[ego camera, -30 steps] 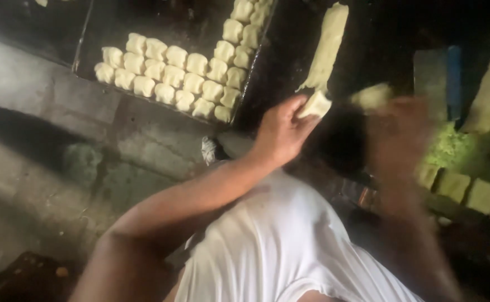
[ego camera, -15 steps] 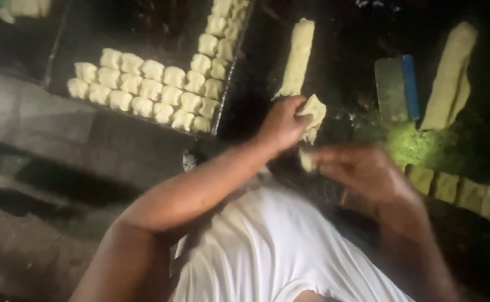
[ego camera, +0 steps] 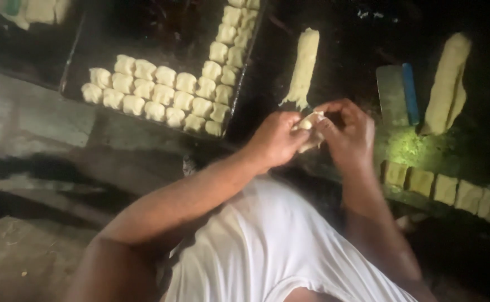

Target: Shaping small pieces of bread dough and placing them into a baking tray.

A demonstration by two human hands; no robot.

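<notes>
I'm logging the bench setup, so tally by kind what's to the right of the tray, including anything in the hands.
Long dough rolls: 2
Cut dough squares in the right-hand row: 5
Scraper with blue edge: 1
Small dough piece pinched between left hand and right hand: 1
Total: 9

Tray (ego camera: 77,61) left of dough log (ego camera: 304,64)
</notes>
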